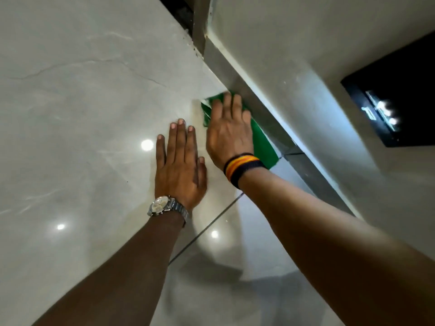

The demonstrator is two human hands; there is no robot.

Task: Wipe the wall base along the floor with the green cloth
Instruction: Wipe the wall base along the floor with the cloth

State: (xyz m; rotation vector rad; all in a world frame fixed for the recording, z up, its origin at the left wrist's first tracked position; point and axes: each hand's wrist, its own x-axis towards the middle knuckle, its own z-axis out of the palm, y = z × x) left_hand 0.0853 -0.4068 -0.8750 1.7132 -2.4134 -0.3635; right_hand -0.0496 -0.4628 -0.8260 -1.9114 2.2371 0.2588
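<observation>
The green cloth (pixel 262 143) lies against the grey wall base (pixel 270 123), which runs diagonally from upper middle to lower right where the glossy floor meets the pale wall. My right hand (pixel 229 131), a striped band on its wrist, presses flat on the cloth and covers most of it. My left hand (pixel 180 164), with a metal watch on the wrist, rests flat on the floor tile just left of the cloth, fingers spread, holding nothing.
The shiny marble-look floor (pixel 82 114) fills the left, with a dark grout line (pixel 207 227) under my arms. A black panel (pixel 397 95) is set in the wall at the right. A dark gap and a vertical frame (pixel 199 22) stand at the top.
</observation>
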